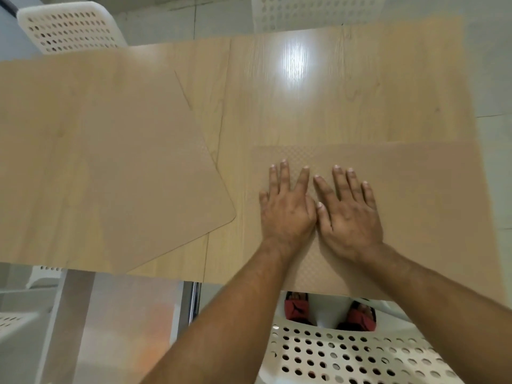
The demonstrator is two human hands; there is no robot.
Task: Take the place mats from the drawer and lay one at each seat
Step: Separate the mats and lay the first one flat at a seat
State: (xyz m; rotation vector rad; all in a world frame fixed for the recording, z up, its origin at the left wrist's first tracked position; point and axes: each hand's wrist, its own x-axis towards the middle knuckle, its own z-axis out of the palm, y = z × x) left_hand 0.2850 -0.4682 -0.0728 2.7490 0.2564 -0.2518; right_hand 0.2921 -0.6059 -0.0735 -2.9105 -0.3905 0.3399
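A tan place mat [421,206] with a fine checked texture lies flat at the near right edge of the wooden table [304,106]. My left hand [286,209] and my right hand [350,214] rest side by side, palms down and fingers spread, on its left half. A second, larger-looking tan place mat [124,167] lies skewed on the left part of the table, one rounded corner pointing toward the first mat without touching it.
A white perforated chair [346,353] stands right below me at the near edge, with my feet in red sandals [297,307] under the table. Two more white perforated chairs [69,29] stand at the far side, one left and one right [313,11].
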